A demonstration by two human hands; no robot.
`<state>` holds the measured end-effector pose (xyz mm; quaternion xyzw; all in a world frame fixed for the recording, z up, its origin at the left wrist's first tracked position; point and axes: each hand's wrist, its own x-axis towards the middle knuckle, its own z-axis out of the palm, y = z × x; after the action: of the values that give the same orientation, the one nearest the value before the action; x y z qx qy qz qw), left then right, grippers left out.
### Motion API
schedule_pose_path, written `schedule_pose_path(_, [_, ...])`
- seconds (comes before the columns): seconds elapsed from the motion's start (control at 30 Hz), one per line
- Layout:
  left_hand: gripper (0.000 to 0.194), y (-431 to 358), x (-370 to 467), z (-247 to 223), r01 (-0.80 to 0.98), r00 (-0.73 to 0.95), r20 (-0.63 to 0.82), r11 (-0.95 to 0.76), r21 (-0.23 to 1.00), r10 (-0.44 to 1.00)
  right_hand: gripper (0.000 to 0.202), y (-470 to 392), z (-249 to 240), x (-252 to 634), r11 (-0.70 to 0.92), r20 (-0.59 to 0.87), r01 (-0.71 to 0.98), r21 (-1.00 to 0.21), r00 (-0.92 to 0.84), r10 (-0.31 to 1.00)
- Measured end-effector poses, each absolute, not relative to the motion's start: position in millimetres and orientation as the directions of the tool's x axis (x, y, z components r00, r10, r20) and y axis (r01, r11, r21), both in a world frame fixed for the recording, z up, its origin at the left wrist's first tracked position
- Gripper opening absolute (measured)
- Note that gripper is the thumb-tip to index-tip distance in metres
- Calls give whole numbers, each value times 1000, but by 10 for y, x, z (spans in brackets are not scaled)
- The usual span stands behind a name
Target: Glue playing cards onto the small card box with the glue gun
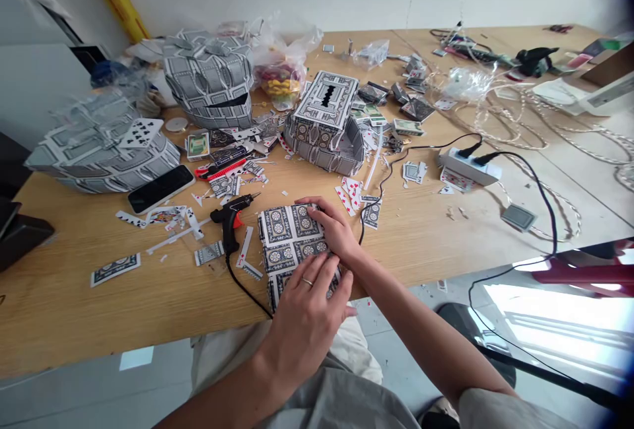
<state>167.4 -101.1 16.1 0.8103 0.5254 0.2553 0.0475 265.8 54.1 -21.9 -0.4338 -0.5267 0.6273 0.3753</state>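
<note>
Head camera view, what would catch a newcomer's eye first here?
Both hands, the left hand and right hand, press flat on a panel of joined playing cards at the near table edge. A black glue gun lies just left of it amid card scraps. Behind stand card-built pieces: a box at centre and curved shells to the left.

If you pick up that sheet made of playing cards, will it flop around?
Probably a bit: the card sheet looks thin and flat, so likely light. It seems pieced from separate cards, so it may bend at the joins. Both the left hand and right hand press it flat.
</note>
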Motion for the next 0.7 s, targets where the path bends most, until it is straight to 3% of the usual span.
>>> schedule_pose_path(0.1, [45, -981, 1432, 276, 760, 281, 417, -466, 454, 865, 32, 528, -219, 2663, -151, -133, -26, -988, -342, 930])
schedule_pose_path(0.17, [35, -863, 1229, 278, 739, 78, 486, -378, 558, 871, 32, 526, -230, 2666, -140, -118, -36, -990, -354, 928])
schedule_pose_path(0.23, [36, -679, 1057, 185, 708, -160, 467, -229, 668, 870, 32, 529, -245, 2668, -147, -122, -41, -988, -361, 925])
schedule_pose_path(0.3, [39, -481, 954, 21, 655, -268, 425, -160, 739, 865, 33, 532, -256, 2669, -174, -146, -45, -984, -362, 921])
schedule_pose_path(0.47, [35, -215, 928, -305, 587, -281, 343, -122, 801, 896, 33, 527, -249, 2662, -185, -153, -55, -981, -366, 918])
schedule_pose_path(0.7, [35, -224, 940, -300, 587, -250, 339, -136, 798, 907, 33, 516, -239, 2638, -150, -129, -35, -988, -344, 930])
